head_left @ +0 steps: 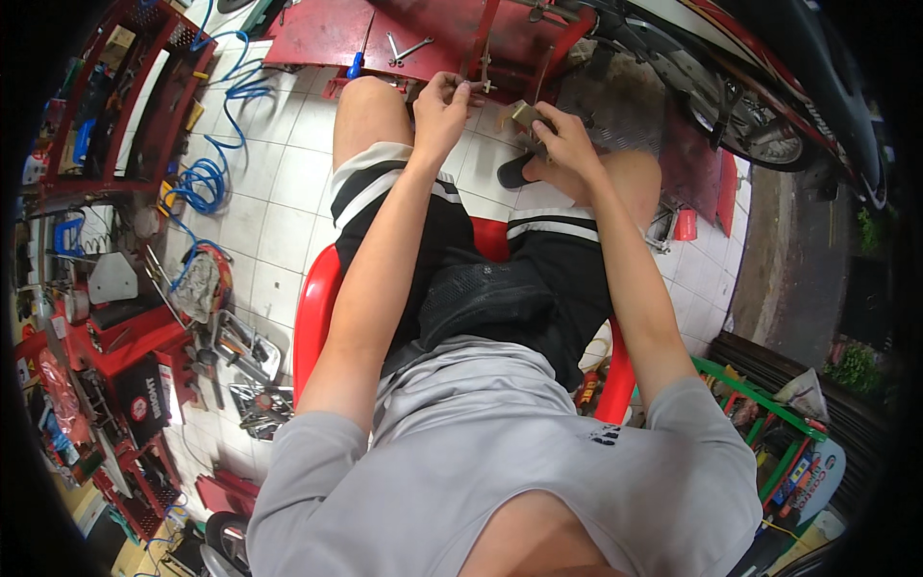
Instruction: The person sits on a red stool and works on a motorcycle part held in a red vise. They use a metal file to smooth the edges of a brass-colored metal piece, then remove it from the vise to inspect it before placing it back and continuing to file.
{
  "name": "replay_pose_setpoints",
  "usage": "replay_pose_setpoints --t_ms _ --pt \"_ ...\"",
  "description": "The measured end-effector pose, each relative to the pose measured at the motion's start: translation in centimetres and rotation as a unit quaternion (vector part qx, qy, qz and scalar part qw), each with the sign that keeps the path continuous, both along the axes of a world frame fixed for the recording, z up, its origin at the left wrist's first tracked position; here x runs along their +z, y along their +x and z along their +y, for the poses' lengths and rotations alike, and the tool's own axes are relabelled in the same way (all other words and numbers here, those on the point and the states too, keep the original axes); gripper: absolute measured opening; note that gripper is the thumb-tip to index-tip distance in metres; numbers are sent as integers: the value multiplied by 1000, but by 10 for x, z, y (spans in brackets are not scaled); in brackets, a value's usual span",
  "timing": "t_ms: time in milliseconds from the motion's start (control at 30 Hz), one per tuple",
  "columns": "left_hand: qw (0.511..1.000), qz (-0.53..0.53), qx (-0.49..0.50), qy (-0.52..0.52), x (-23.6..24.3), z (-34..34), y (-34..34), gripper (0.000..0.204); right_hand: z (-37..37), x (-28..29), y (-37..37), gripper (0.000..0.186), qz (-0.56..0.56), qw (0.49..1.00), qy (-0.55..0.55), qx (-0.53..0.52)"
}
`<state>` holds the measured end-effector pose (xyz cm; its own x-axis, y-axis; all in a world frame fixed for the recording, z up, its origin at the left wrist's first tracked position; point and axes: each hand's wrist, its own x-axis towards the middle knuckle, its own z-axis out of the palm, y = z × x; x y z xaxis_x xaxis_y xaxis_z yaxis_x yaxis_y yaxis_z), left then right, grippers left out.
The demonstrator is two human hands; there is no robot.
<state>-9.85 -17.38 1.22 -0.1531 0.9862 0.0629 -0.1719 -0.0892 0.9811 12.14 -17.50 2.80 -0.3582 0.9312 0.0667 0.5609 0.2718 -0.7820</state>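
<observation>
My left hand (444,111) is closed, thumb and fingertips around a small metal part (478,87) in front of the red metal stand (327,29). My right hand (562,139) grips a brassy, box-shaped piece (522,115), just right of the left hand. An upright metal rod stands behind each hand. On the stand's red top lie two wrenches (409,50) and a screwdriver with a blue handle (355,63), left of my hands. Fine detail of the part in the left hand is too small to make out.
A motorcycle (750,106) stands at upper right. I sit on a red plastic chair (317,288). A coiled blue hose (197,183), red tool racks (135,413) and a tool tray (245,351) are at left. A green rack (731,385) stands at lower right.
</observation>
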Motion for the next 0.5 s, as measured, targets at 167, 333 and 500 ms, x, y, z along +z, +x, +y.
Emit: replay_pose_setpoints --t_ms 167,333,500 --pt "1000 -6 27 -4 -1 4 4 12 18 19 -18 22 -34 999 -36 1" --pt "999 8 39 -14 2 4 4 13 28 25 -26 26 -119 993 13 -9" --pt "998 21 49 -17 7 3 3 12 31 35 -35 29 -193 981 16 -17"
